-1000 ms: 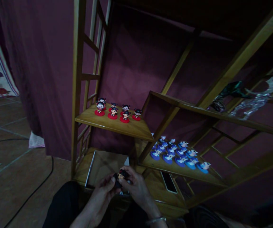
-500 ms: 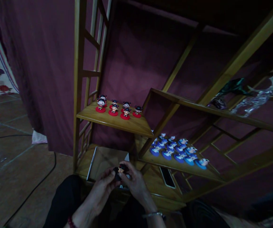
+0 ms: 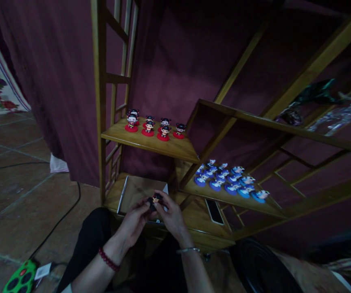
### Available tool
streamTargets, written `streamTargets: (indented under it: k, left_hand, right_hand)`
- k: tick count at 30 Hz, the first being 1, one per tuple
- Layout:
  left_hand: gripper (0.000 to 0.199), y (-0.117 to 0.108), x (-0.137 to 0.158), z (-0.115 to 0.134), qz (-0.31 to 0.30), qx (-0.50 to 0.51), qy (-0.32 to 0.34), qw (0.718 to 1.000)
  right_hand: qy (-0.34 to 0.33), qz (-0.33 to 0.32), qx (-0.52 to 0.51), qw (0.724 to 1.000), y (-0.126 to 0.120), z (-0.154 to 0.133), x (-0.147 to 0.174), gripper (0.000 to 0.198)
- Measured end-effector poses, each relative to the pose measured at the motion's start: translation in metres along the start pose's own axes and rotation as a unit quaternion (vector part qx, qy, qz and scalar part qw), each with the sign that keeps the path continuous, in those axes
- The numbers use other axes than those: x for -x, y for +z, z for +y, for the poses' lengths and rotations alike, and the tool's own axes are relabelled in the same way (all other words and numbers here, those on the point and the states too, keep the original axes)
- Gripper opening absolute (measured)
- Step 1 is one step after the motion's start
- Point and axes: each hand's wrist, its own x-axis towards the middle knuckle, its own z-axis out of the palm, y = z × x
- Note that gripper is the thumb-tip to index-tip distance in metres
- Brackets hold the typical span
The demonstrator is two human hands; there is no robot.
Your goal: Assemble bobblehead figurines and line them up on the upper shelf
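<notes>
Between my two hands is a small dark-haired figurine [image 3: 156, 198], held over the near part of a shallow cardboard box [image 3: 145, 186]. My left hand [image 3: 137, 217] grips a dark part at its lower left, perhaps its base. From the right, the fingers and thumb of my right hand [image 3: 170, 211] close on the figurine's head and side. Much of its body is hidden by my fingers. Several similar figurines on red bases [image 3: 163, 134] stand in two rows on the wooden shelf [image 3: 151, 147] above the box.
Several figurines on blue and purple bases [image 3: 216, 183] stand on the right shelf. A phone [image 3: 214, 211] lies on the lower board. Glassy ornaments [image 3: 343, 114] sit upper right. On the floor are a green power strip [image 3: 21, 278] and a black cable [image 3: 62, 224].
The view has tilted down, so the shelves sit higher and the green power strip shows at lower left. Both hands still hold the figurine over the box.
</notes>
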Motion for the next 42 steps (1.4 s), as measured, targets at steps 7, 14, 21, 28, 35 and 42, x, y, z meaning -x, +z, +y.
streamTargets:
  k: [7,14,21,28,35,42]
  left_hand:
    - [0.014,0.004,-0.004,-0.004,0.013,-0.005,-0.003,1.0]
    - [0.016,0.004,-0.003,-0.005,0.003,-0.038,0.011,0.999]
    - [0.016,0.006,-0.003,-0.006,0.013,-0.05,0.029,0.998]
    - [0.018,0.008,-0.005,-0.01,0.008,-0.057,0.047,0.997]
    - [0.015,0.008,-0.005,-0.009,0.015,-0.057,0.039,0.998]
    - [0.016,0.005,-0.006,-0.009,0.002,-0.068,0.036,0.997]
  right_hand:
    - [0.004,0.02,-0.017,1.0,-0.003,0.002,0.001,0.034]
    - [0.002,0.029,-0.022,0.999,-0.002,0.006,0.001,0.036]
    - [-0.008,0.018,-0.002,1.0,-0.002,0.008,0.0,0.033]
    - [-0.023,0.025,0.02,0.999,-0.004,0.006,0.0,0.031]
    - [-0.008,0.014,0.011,1.0,-0.007,0.003,0.004,0.039]
    - [-0.025,-0.001,0.023,0.999,-0.01,0.003,0.006,0.042]
